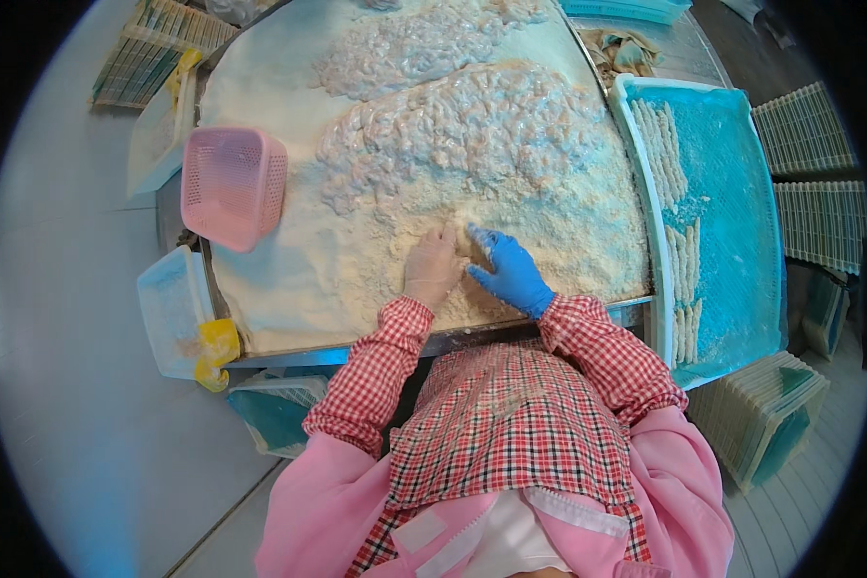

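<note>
My left hand (432, 268), in a thin pale glove, lies flat in the breadcrumbs (356, 260) near the front of the big metal table (472, 337). Just to its right is my right hand (511, 272), in a blue glove, fingers curled around a small crumb-coated piece (474, 241) lying between the two hands. Beyond them lies a large heap of wet, glossy raw pieces (462, 125) on the crumb bed. Both forearms wear red checked sleeves.
A pink plastic basket (233, 185) lies upturned on the crumbs at the left. A blue tray (732, 222) at the right holds rows of breaded sticks (679, 260). Stacked trays stand lower right (761, 414) and far right (819, 183). A white tub (171, 313) hangs at the table's left.
</note>
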`<state>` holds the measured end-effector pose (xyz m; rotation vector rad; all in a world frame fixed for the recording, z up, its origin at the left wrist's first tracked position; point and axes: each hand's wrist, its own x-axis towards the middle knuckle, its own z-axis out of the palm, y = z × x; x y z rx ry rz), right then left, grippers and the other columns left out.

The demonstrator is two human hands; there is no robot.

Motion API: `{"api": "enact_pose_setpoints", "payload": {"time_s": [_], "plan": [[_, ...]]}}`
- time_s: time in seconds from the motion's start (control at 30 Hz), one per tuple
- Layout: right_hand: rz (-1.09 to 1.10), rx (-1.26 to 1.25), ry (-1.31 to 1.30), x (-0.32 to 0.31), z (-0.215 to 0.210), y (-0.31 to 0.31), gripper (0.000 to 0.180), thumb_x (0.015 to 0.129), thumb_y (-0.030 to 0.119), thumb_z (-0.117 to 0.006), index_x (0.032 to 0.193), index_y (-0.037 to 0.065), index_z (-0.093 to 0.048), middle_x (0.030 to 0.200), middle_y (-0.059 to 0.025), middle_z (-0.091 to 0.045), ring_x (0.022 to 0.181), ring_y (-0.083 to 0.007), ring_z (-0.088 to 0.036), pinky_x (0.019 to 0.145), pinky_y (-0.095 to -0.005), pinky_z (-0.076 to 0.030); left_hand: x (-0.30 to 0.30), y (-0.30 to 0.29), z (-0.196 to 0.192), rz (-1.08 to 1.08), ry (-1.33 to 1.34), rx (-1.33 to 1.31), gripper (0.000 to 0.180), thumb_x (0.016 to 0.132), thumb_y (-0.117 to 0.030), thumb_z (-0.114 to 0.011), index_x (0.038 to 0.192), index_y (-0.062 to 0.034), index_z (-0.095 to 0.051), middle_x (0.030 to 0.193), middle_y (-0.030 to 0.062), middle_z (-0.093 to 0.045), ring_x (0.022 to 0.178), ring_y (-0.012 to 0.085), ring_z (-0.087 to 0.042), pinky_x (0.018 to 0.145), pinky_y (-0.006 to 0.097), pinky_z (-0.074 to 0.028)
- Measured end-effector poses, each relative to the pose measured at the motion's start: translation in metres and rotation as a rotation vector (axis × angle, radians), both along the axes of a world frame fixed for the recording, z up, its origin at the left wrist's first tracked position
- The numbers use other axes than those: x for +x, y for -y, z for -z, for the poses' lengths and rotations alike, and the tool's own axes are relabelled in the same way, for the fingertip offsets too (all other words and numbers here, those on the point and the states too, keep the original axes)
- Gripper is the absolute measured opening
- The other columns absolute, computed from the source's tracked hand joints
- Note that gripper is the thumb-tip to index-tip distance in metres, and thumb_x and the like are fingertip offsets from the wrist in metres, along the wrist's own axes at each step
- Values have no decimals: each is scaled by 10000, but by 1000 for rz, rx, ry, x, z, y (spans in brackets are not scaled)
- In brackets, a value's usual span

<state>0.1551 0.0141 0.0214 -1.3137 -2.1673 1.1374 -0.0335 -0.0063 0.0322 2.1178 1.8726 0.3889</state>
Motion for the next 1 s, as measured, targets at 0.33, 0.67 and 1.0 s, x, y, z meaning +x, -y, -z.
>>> {"api": "enact_pose_setpoints", "payload": {"time_s": [0.33,0.67,1.0], "plan": [[-308,124,147,17,-21,31,365,811,131,-649,1175,115,-629,1058,-148,-583,929,-327,-558,753,-433,-493,9,15,-13,-38,192,-7,424,881,-177,-550,1281,-36,-528,1145,182,-603,1038,329,-581,910,431,-457],[621,-1066,-739,9,-20,-6,286,965,247,-563,1123,16,-622,941,-52,-654,849,-174,-626,733,-334,-502,49,23,-15,-55,203,-189,411,844,-137,-627,1237,-38,-564,1100,145,-569,1024,288,-558,896,403,-445],[346,-605,-1041,-17,-9,24,626,1008,415,-420,1493,69,-229,1552,-153,-183,1373,-291,-336,1101,-392,-359,98,6,-10,-102,630,206,599,1010,-371,-330,1506,-58,-210,1573,134,-196,1465,293,-134,1195,427,-31]]}}
